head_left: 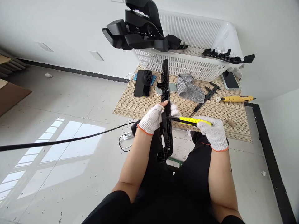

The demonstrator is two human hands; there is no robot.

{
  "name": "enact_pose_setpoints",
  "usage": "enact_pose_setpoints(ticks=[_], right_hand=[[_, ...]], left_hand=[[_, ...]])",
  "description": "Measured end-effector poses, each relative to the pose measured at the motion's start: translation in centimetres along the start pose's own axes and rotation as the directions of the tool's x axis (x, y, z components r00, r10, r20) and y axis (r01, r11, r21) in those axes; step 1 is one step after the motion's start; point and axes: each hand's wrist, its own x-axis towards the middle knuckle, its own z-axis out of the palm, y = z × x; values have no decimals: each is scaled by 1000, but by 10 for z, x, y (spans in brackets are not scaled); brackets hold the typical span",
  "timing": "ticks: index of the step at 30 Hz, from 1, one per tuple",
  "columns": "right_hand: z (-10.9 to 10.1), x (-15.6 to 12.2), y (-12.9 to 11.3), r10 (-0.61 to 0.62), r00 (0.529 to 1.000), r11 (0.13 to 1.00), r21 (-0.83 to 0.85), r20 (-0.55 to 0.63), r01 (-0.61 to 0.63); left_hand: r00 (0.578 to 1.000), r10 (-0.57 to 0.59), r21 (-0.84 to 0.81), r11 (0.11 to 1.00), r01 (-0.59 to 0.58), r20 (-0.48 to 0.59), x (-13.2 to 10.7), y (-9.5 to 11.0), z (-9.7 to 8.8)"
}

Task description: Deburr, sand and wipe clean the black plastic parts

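A long black plastic part stands on end between my knees and the table edge. My left hand, in a white knit glove, is closed round its middle. My right hand, gloved too, grips a yellow utility knife. The knife's tip touches the part's right edge just beside my left hand.
A striped table holds a white basket with black plastic parts, a phone, a grey glove, a black caliper, a yellow tool and a second phone. A black cable crosses the floor at left.
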Motion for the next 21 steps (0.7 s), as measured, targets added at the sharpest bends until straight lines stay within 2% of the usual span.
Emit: enact_pose_setpoints(ticks=[3, 7, 10, 14, 17, 21], right_hand=[[0, 0, -1, 30, 998, 999, -13, 62, -29], [1, 1, 2, 6, 999, 1000, 14, -41, -5], [2, 1, 3, 9, 1000, 1000, -9, 4, -9], [4, 0, 3, -16, 998, 1000, 20, -62, 17], [4, 0, 1, 6, 1000, 1000, 4, -28, -6], [3, 1, 1, 5, 998, 1000, 10, -59, -4]], left_hand=[[999, -28, -41, 999, 29, 17, -2, 1, 5], [1000, 3, -25, 1000, -3, -18, -2, 1, 8], [1000, 7, 0, 1000, -7, 6, -1, 1, 7], [1000, 6, 22, 1000, -6, -12, 0, 0, 5], [1000, 2, 24, 1000, -3, 7, 0, 0, 2], [999, -21, 23, 1000, 20, 39, 2, -1, -3]])
